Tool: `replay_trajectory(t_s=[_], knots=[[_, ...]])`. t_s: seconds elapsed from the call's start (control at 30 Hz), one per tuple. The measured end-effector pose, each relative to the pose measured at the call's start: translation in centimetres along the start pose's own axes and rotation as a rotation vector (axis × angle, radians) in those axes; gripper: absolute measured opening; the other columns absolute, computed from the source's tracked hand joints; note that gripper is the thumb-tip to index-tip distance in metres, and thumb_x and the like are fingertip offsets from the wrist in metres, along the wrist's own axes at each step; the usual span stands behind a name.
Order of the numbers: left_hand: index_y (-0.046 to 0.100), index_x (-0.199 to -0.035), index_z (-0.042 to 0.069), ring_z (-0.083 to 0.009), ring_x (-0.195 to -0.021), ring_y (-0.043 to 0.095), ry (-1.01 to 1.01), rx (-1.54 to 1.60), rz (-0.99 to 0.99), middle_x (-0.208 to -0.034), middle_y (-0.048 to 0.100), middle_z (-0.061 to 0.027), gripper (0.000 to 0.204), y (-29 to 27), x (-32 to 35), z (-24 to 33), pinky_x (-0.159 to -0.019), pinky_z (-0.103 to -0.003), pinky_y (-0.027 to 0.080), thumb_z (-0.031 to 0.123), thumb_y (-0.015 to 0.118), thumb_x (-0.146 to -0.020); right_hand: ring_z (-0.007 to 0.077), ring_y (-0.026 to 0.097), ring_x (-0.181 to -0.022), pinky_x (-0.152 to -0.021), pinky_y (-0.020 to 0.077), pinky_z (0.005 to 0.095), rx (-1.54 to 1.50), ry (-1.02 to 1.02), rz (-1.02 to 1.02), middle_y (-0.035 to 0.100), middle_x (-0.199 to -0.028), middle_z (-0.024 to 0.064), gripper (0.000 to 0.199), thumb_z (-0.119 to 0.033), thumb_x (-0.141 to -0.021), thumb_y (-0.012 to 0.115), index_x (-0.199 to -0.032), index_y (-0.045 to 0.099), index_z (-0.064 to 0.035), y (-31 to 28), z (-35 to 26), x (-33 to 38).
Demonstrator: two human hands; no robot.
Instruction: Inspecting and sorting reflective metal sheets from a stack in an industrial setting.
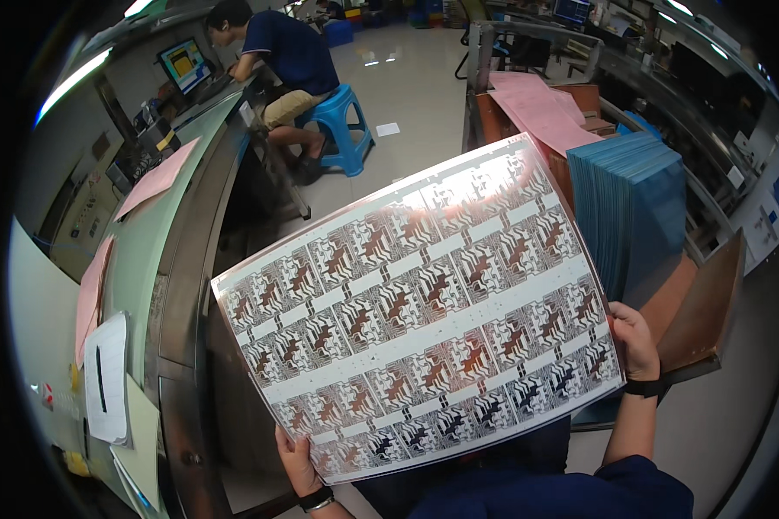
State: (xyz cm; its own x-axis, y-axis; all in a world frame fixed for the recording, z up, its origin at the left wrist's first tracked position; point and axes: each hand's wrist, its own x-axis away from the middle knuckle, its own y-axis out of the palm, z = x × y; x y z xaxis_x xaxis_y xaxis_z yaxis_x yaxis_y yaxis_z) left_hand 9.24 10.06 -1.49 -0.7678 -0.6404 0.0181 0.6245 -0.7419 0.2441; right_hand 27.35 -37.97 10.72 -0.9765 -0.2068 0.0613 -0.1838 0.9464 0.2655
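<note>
Factory floor behind panel [415,316], fingers [296,450] half-hidden.

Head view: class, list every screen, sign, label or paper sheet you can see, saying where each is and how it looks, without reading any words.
Computer monitor: upper left, on the bench before the seated person, a rectangle glowing yellow and blue.
Second monitor: top right, far back, a dark rectangle with a blue glow.
White paper sheet: left edge, on the machine, rectangular with a dark mark.
Pink paper sheet: left, on the green machine top.
</note>
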Motion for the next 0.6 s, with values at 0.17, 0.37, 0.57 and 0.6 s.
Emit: replay_trajectory(t_s=[0.17, 0.37, 0.57, 0.6], knots=[[0.032, -0.134, -0.003, -0.0172, -0.102, 0.054, 0.004, -0.095, -0.295, -0.118, 0.054, -0.0129, 0.056, 0.9, -1.9, 2.9, -0.088, -0.028, 0.042, 0.031, 0.048, -0.093, 0.0122, 0.060, -0.084, -0.074, 0.0482, 0.0260, 0.022, 0.160, -0.034, 0.062, -0.100, 0.0091, 0.033, -0.020, -0.091, 0.052, -0.111, 0.053, 0.0066, -2.1, 1.3, 0.0], [0.015, -0.143, 0.013, -0.0283, -0.105, 0.056, 0.034, 0.675, -0.414, -0.132, 0.044, -0.0182, 0.058, 4.2, -1.8, 7.0, -0.086, -0.036, 0.051, 0.039, 0.037, -0.096, 0.0122, 0.059, -0.085, -0.073, 0.0473, 0.0250, -0.164, -0.122, 0.136, 0.061, -0.101, 0.0081, 0.033, -0.021, -0.092, 0.050, -0.112, 0.051, 0.0046, -3.9, 3.3, 2.9], [0.023, -0.140, 0.009, -0.0190, -0.090, 0.059, -0.044, 0.410, -0.315, -0.118, 0.053, -0.0125, 0.052, 3.7, -1.5, 2.9, -0.072, -0.026, 0.053, 0.030, 0.041, -0.096, 0.0196, 0.055, -0.105, -0.089, 0.0443, 0.0340, -0.281, -0.868, 0.431, 0.056, -0.115, 0.0102, 0.030, -0.018, -0.094, 0.046, -0.118, 0.048, 0.0001, -1.1, -4.3, 5.6], [0.025, -0.139, 0.009, -0.0175, -0.089, 0.058, -0.042, 0.408, -0.286, -0.114, 0.054, -0.0109, 0.051, 3.7, -1.4, 2.9, -0.071, -0.025, 0.052, 0.029, 0.043, -0.096, 0.0199, 0.055, -0.105, -0.090, 0.0439, 0.0345, -0.241, -0.922, 0.556, 0.055, -0.116, 0.0100, 0.029, -0.015, -0.094, 0.047, -0.118, 0.048, 0.0004, -1.9, -4.0, 5.5]])
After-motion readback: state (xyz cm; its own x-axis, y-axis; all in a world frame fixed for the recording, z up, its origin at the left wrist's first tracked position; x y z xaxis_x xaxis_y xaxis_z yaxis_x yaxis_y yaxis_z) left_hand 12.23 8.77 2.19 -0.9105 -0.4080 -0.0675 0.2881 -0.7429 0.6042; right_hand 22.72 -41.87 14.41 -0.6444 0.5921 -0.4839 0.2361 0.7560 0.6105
